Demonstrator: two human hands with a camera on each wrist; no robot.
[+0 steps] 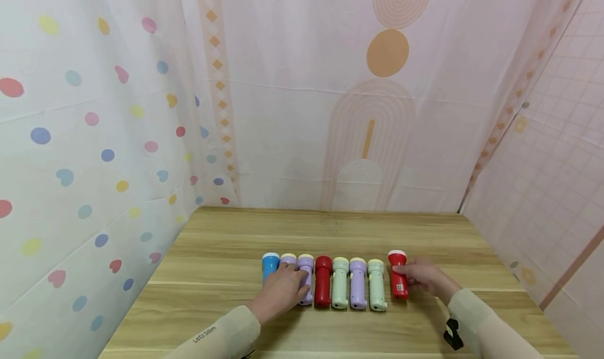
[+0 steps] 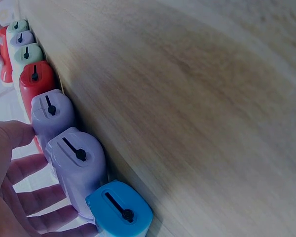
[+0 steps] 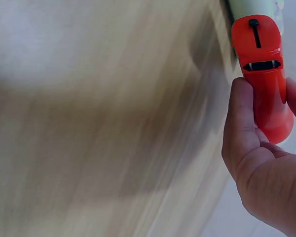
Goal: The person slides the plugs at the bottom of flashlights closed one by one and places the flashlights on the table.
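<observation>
Several flashlights lie side by side in a row: a blue flashlight [image 1: 270, 263] at the left end, two purple flashlights [image 1: 305, 264], a red flashlight [image 1: 323, 283], then a light green flashlight [image 1: 340, 285], another purple flashlight [image 1: 358, 285] and another green flashlight [image 1: 376, 285]. My left hand [image 1: 281, 291] lies over the left-end ones, fingers extended and spread along the purple pair in the left wrist view, partly covering the blue one. To the right of the row, my right hand [image 1: 424, 276] grips a red flashlight with a white rim [image 1: 398, 275] between thumb and fingers; it tilts slightly.
The flashlights are on a wood-grain table [image 1: 226, 233]. Behind it hangs a patterned curtain [image 1: 283, 139], with a dotted curtain [image 1: 118, 139] at the left and a grid-patterned one [image 1: 557, 165] at the right. A black strap [image 1: 453, 334] is by the right sleeve.
</observation>
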